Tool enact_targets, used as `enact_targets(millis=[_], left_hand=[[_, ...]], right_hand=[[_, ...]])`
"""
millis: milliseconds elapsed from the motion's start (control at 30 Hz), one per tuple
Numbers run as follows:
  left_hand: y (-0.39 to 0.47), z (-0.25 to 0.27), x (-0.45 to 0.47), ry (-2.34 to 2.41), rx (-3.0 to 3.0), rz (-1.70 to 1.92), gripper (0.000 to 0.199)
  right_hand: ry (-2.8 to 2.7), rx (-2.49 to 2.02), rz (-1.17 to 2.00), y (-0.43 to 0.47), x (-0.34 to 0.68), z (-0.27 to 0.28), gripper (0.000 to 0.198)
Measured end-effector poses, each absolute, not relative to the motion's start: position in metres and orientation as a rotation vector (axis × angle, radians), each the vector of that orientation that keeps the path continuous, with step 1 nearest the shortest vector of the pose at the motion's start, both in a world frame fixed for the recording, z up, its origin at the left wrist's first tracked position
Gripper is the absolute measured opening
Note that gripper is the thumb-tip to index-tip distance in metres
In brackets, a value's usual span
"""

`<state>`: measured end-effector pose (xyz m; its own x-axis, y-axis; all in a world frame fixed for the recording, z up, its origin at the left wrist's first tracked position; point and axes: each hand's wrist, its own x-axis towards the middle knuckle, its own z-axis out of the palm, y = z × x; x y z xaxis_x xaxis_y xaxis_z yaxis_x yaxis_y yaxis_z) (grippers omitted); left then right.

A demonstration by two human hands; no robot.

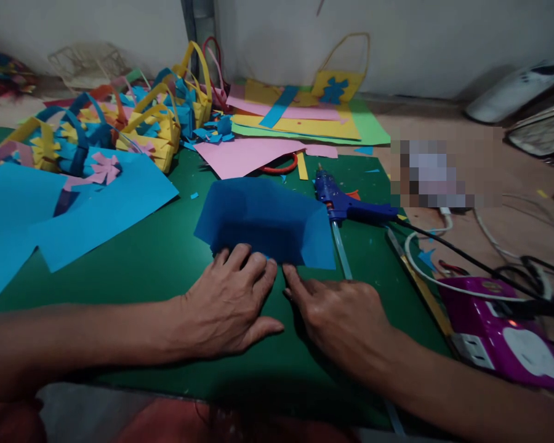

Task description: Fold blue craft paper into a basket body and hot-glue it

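Note:
A dark blue sheet of paper (pixel 258 215) lies in front of me on the green board (pixel 133 258), with its sides folded up. The curved fingertips of my left hand (pixel 233 298) press on its near edge, the thumb spread to the right. My right hand (pixel 339 311) touches the same edge with its outstretched index finger, the other fingers curled beneath. Neither hand is wrapped around anything. Just right of the paper rests a blue glue gun (pixel 351 206) with a clear glue stick (pixel 341 252) in its back end.
Several small paper baskets (pixel 150 132) crowd the back left beside a light blue sheet (pixel 115 209). Coloured sheets (pixel 300 126) are stacked at the back. Red-handled scissors (pixel 281 165) lie partly under pink paper (pixel 244 154). A purple power box (pixel 503 332) with cables sits at right.

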<state>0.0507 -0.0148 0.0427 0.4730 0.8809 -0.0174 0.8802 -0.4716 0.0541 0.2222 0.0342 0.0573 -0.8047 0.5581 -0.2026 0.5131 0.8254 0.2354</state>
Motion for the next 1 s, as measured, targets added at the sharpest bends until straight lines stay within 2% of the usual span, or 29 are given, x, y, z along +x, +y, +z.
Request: enact_targets(millis=[400, 1000], left_hand=[[-0.012, 0.044, 0.052, 1.688, 2.621, -0.009, 0.068], [-0.011, 0.044, 0.054, 1.686, 2.664, 0.013, 0.067]], right_hand=[[2.908, 0.764, 0.478, 0.023, 0.230, 0.053, 0.037], [2.862, 0.788, 0.379, 0.023, 0.230, 0.058, 0.038]])
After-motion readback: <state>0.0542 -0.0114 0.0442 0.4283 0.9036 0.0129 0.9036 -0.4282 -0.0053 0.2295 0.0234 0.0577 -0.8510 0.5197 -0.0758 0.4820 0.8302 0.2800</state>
